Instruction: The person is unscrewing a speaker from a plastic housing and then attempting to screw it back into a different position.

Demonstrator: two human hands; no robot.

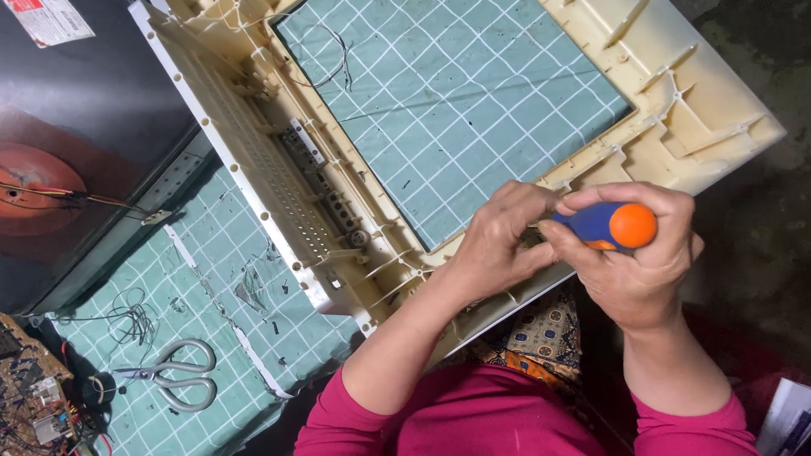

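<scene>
A cream plastic frame (697,112), the empty front housing of a screen, lies face down on a green grid cutting mat (446,95). My right hand (633,263) grips a screwdriver (608,224) with a blue and orange handle, its tip pointing at the frame's near edge. My left hand (499,245) rests on that same edge, fingers curled around the screwdriver's tip, which is hidden. Both arms wear pink sleeves.
A dark picture tube (58,153) with thin wires lies at the left. Silver scissors (178,373) sit on the mat below it, beside loose black wires (133,322). A circuit board (13,390) fills the bottom left corner. White paper (794,421) shows bottom right.
</scene>
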